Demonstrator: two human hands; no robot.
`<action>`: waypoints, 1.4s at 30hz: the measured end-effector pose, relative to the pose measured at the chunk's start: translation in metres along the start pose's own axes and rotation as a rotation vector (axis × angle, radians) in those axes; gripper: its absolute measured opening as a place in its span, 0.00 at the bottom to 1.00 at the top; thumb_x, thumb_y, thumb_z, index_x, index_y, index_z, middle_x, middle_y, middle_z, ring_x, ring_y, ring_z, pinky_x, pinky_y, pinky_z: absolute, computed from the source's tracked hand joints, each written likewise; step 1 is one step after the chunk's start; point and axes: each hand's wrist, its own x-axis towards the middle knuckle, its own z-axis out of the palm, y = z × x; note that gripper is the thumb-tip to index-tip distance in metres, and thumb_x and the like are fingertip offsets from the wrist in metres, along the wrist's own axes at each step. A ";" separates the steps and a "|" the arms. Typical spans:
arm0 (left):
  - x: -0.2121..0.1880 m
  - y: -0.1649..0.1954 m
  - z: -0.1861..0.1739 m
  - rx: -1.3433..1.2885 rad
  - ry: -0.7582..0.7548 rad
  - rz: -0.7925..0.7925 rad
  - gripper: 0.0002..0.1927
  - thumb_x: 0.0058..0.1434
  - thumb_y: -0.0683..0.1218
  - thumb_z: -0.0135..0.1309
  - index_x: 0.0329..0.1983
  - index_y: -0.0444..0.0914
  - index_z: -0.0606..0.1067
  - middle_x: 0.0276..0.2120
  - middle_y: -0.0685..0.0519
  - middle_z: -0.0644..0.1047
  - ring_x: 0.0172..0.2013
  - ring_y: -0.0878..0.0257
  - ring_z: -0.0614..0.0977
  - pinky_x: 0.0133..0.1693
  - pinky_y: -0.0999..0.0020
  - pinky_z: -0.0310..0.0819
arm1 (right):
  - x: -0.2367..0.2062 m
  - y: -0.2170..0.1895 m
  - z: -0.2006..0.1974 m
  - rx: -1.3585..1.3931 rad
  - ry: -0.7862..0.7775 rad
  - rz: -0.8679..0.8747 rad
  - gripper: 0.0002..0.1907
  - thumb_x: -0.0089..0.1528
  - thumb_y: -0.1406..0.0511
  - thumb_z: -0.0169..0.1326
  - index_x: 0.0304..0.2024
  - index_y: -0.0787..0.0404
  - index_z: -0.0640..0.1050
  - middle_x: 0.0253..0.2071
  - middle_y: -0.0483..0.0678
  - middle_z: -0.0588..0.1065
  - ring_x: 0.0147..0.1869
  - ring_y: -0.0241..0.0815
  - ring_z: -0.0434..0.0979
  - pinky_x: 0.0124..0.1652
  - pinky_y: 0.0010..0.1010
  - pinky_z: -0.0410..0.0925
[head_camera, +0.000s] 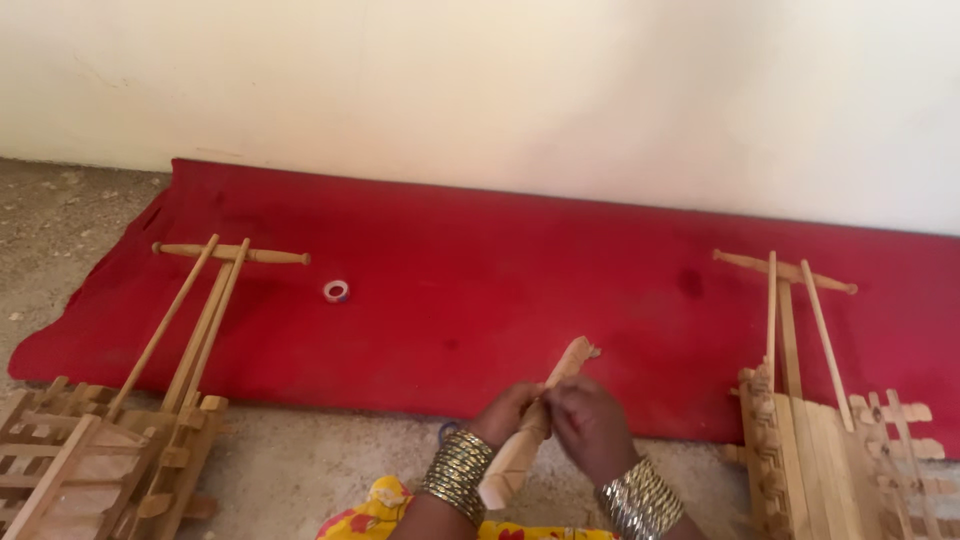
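Flanking the work zone: pale slatted wooden cart frame at 8 o'clock, a second pale wooden cart frame at 4 o'clock, open red cloth mat between, small white tape roll at 10 o'clock. Pale carved wooden stick sits at 6 o'clock, tilted, tip toward 1 o'clock. Left hand and right hand both closed around its middle, bangled wrists angled inward.

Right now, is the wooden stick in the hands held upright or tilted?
Tilted. The wooden stick slants from its lower end near the left wrist up and right to a ragged tip over the red cloth; the left hand and right hand grip its middle.
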 end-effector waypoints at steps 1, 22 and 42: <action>0.000 -0.003 0.003 0.032 -0.005 -0.001 0.21 0.66 0.58 0.45 0.42 0.36 0.75 0.28 0.51 0.76 0.27 0.62 0.75 0.26 0.69 0.73 | 0.001 0.005 -0.002 -0.059 0.004 0.006 0.05 0.60 0.68 0.58 0.37 0.57 0.84 0.32 0.48 0.79 0.35 0.43 0.81 0.35 0.33 0.74; -0.014 -0.004 0.023 0.597 0.329 0.289 0.33 0.61 0.66 0.54 0.50 0.33 0.77 0.46 0.46 0.78 0.49 0.59 0.79 0.51 0.63 0.75 | -0.011 0.052 0.034 0.069 -0.009 0.578 0.11 0.64 0.63 0.57 0.45 0.59 0.84 0.41 0.50 0.81 0.44 0.44 0.84 0.44 0.34 0.75; -0.022 0.006 0.037 -0.214 0.489 0.308 0.22 0.60 0.51 0.59 0.56 0.36 0.75 0.43 0.51 0.80 0.42 0.61 0.82 0.48 0.63 0.77 | 0.000 0.083 0.003 -0.159 0.259 0.378 0.07 0.61 0.65 0.59 0.40 0.58 0.85 0.36 0.54 0.80 0.40 0.51 0.82 0.41 0.39 0.74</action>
